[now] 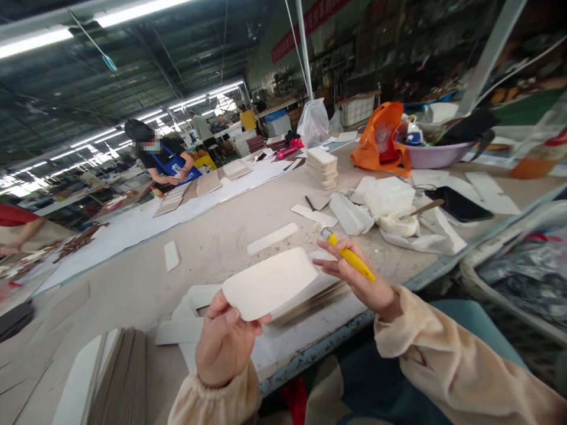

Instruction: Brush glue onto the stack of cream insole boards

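Note:
My left hand (228,339) pinches the near left end of a white panel with rounded corners (271,282), which is tilted above the table's front edge. Beneath it lies a stack of similar thin panels (312,304), partly covered. In my right hand (372,289) is a small brush with a yellow handle (353,258), its bristles pointing up and away. The outstretched fingers of that hand are close to the panel's right end; whether they touch it I cannot tell. White strips (179,332) lie left of the stack.
A tall bundle of panels (117,378) stands at front left. On the right are white wrapping (390,198), a black phone (459,203), an orange bag (381,139) and a purple basin (436,154). Farther back is a panel stack (322,169); a person in a blue apron (170,162) works across the table.

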The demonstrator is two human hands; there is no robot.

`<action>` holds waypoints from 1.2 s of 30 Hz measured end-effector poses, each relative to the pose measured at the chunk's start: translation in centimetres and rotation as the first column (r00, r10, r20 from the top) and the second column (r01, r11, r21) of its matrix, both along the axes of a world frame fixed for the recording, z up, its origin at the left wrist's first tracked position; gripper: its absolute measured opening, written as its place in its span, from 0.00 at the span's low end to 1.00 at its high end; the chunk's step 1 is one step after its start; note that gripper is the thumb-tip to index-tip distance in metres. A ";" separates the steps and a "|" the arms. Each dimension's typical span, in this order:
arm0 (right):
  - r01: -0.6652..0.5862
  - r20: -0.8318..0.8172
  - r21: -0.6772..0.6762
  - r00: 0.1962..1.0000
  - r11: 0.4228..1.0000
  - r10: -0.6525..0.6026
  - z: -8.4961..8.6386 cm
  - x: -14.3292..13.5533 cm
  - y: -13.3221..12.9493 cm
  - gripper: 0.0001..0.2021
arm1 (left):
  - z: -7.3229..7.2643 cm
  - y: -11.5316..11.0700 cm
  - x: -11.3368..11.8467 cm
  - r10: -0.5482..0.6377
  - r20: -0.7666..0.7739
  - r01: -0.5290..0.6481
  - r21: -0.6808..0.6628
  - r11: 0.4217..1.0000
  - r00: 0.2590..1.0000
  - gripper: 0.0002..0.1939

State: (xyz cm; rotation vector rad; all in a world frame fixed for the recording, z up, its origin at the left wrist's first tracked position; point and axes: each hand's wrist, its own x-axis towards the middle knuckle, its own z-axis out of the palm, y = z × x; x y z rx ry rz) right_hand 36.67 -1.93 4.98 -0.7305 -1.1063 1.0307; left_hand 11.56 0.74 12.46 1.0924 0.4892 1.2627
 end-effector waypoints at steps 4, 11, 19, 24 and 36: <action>0.025 0.022 -0.069 0.999 0.997 -0.024 -0.6 0.0 0.3 0.18 | -0.1 0.5 -0.1 0.033 0.013 -0.033 0.004 0.999 0.999 0.13; 0.067 0.054 -0.124 0.997 0.990 -0.060 -1.2 -0.2 1.4 0.17 | -1.0 0.4 -0.9 0.136 -0.030 -0.137 -0.044 0.990 0.990 0.14; 0.339 0.230 -0.042 0.919 0.940 -0.321 0.0 2.1 1.9 0.21 | -4.6 2.4 -2.2 0.399 -0.416 -0.385 0.120 0.915 0.817 0.04; 0.592 0.630 0.085 0.592 0.802 -0.503 -0.9 3.4 3.3 0.20 | -7.5 3.6 -2.3 0.511 -0.799 -0.246 0.451 0.858 0.318 0.07; 0.606 0.799 0.188 0.363 0.773 -0.479 -3.3 3.1 4.1 0.24 | -10.7 3.9 -1.7 0.453 -0.881 -0.203 0.423 0.883 0.138 0.07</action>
